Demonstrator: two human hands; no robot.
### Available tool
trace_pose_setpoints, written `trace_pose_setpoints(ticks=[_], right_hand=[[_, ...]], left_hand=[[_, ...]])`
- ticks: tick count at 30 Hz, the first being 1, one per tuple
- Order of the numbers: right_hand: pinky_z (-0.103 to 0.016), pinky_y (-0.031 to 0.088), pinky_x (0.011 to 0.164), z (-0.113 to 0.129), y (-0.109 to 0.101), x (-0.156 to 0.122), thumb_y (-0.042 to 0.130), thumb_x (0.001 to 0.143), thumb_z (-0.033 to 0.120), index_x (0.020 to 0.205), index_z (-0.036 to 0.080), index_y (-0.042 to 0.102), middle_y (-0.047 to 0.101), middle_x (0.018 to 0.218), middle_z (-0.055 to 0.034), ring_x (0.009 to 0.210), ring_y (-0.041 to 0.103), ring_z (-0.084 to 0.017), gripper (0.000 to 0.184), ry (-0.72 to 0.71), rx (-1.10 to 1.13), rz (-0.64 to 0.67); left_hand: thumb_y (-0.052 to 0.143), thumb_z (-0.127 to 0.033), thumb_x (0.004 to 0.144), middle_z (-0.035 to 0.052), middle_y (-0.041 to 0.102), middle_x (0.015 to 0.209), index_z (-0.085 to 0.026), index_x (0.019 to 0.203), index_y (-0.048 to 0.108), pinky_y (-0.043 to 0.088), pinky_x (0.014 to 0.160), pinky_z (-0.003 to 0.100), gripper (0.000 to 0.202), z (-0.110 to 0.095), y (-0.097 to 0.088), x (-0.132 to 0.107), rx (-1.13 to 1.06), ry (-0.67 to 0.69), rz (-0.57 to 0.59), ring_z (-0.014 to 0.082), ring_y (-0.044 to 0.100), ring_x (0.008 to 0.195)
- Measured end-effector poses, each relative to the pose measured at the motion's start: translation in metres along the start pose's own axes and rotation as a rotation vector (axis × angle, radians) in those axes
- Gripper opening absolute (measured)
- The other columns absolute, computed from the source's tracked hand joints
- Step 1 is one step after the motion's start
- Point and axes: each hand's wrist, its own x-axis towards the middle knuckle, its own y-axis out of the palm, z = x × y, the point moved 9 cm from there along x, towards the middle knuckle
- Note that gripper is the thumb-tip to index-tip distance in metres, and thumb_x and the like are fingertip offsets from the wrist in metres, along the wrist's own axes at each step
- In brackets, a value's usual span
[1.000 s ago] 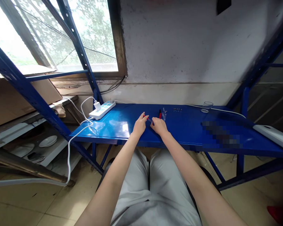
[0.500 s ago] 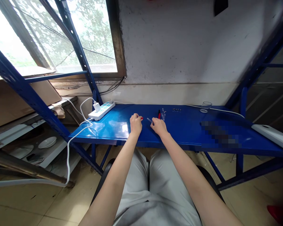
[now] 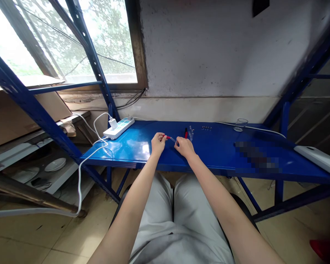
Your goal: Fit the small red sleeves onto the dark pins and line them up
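Observation:
Over the blue table, my left hand pinches a slim red piece that looks like a pen part. My right hand pinches a clear narrow tube, like a pen barrel. The red piece and the tube are lined up end to end and appear to meet; whether one is inside the other I cannot tell. Just beyond my right hand lie red and black pieces beside a small group of clear plastic parts. Farther right is a row of several tiny metallic parts.
A white power strip with a plugged-in charger is at the table's left end, its white cable hanging down. A drinking glass stands at the back right. A blurred dark object and a white device lie on the right.
The red piece and the clear tube were apart and now line up end to end. More of the red piece shows from my left fingers. My hands have moved only slightly.

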Motion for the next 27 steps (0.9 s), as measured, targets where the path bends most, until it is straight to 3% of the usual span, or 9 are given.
trace_pose_setpoints(ticks=[5,21,27], right_hand=[[-0.025,0.03,0.058,-0.002,0.0,0.0,0.041,0.082,0.017,0.078,0.018,0.049,0.059,0.074,-0.005,0.066,0.054,-0.015,0.01,0.012,0.0,-0.006],[-0.026,0.03,0.063,0.0,-0.001,0.0,0.039,0.082,0.012,0.081,0.015,0.053,0.061,0.078,-0.008,0.07,0.054,-0.017,0.014,-0.011,-0.047,-0.023],[-0.027,0.029,0.065,0.004,-0.007,-0.001,0.035,0.085,0.013,0.08,0.015,0.054,0.061,0.078,-0.0089,0.073,0.053,-0.018,0.019,-0.047,-0.069,-0.071]], left_hand=[[0.056,-0.031,0.079,0.0048,0.065,0.072,-0.015,0.083,0.054,0.049,0.063,0.025,0.017,0.001,0.0,0.0,-0.046,-0.043,0.019,0.0173,0.067,0.069],[0.058,-0.037,0.078,0.0038,0.067,0.073,-0.016,0.08,0.057,0.05,0.062,0.025,0.021,-0.016,0.003,-0.005,-0.04,0.024,0.061,0.0144,0.065,0.063],[0.061,-0.036,0.075,0.0031,0.065,0.069,-0.015,0.079,0.059,0.052,0.062,0.027,0.021,-0.01,0.012,-0.005,-0.082,0.005,0.112,0.013,0.063,0.06]])
